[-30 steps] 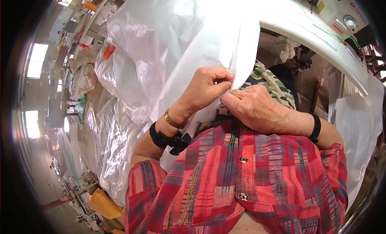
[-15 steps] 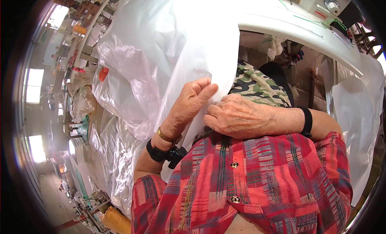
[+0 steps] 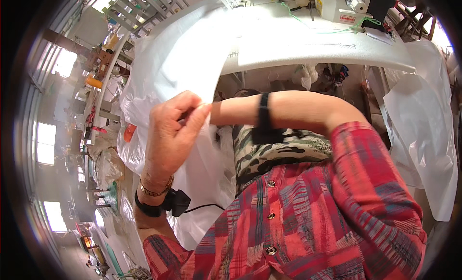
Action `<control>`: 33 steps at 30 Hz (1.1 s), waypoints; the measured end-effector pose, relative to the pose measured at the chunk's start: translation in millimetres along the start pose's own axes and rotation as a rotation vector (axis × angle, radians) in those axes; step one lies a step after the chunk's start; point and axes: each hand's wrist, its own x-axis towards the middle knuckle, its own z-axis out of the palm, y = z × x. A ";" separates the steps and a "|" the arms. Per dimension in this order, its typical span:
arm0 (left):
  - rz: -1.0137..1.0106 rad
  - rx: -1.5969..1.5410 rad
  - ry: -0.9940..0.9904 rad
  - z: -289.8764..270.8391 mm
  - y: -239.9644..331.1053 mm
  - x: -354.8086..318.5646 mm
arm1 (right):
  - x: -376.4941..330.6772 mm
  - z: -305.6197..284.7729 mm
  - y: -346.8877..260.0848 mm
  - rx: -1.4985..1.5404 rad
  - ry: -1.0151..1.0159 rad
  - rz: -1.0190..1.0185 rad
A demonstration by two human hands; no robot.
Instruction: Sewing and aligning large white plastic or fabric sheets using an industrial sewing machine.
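My left hand is raised in front of me, thumb and fingers pinched on the edge of a large thin white sheet. The sheet hangs from the table down over my left side. My right forearm reaches across from the right, with a black band on the wrist. My right hand shows only at its wrist end. The rest is hidden behind my left fingers and the sheet, so its grip is unseen. A black device is strapped to my left wrist.
A white sewing machine stands on a white table ahead. A camouflage-patterned cloth lies on my lap. Another white sheet hangs at the right. Piles of white material and shelves fill the left side.
The two hands were pinched together on the sheet edge near my chest. My left hand has since lifted with the edge, and my right arm has stretched leftward behind it.
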 end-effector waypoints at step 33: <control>0.250 -0.186 0.019 78.5 -27.6 -22.1 | 165.2 -201.1 -21.3 -1.349 0.085 0.643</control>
